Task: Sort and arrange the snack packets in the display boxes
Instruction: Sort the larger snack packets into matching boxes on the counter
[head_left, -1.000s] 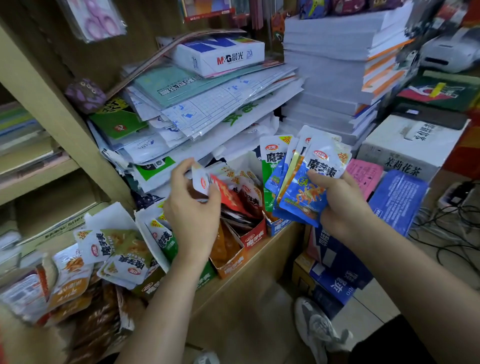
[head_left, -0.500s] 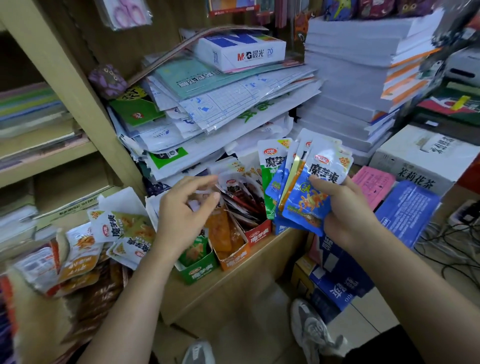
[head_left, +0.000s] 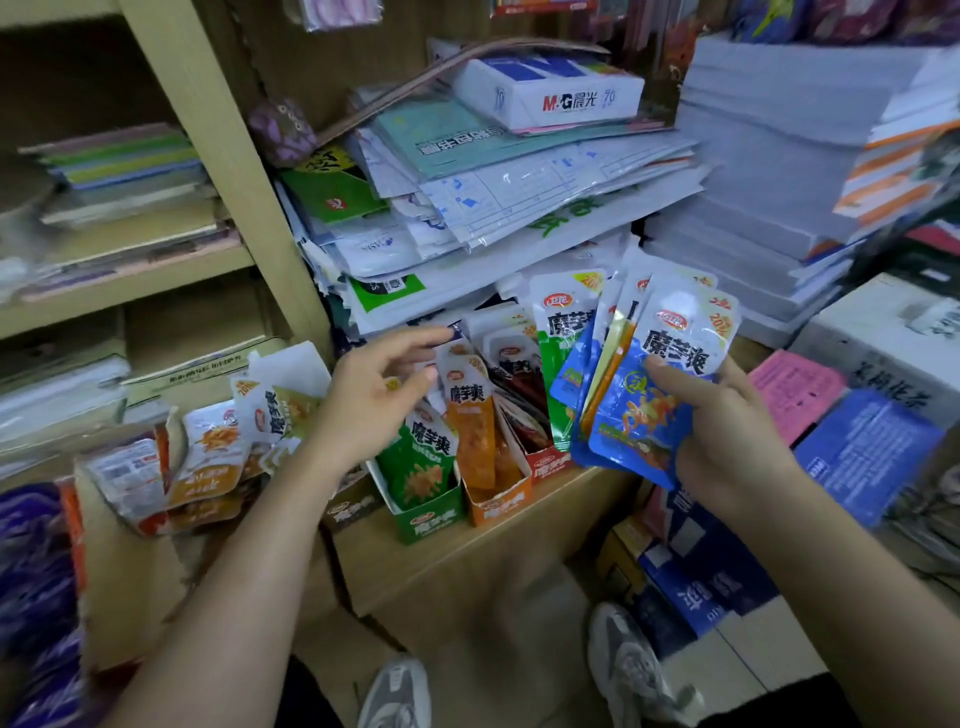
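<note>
Empty left hand at centre frame, above the display boxes: fingers loosely straight and spread, holding nothing. Its thumb tip sits just beside the top of an orange packet; can't tell if it touches.

Right of centre, right hand grips a fan of packets from below, thumb across the front. The fan is upright, mostly blue packs in front, one green pack at its left edge, and a yellow-orange one edge-on in between.

Three display boxes sit in a row on the wooden ledge, lower centre:
- green box
- orange box, just right of it
- red box, right again, partly behind the fan

A green packet stands upright in the green box. The orange packet stands in the orange box, taller than its neighbours. Dark red packs lean in the red box.

Heap of loose packets at lower left of frame, well apart from the boxes, an orange and white mix.

Behind, upper centre: slumped stack of sleeved paper with an M&G box on top. Upper right: paper reams. A pink pad lies right of the right hand.
</note>
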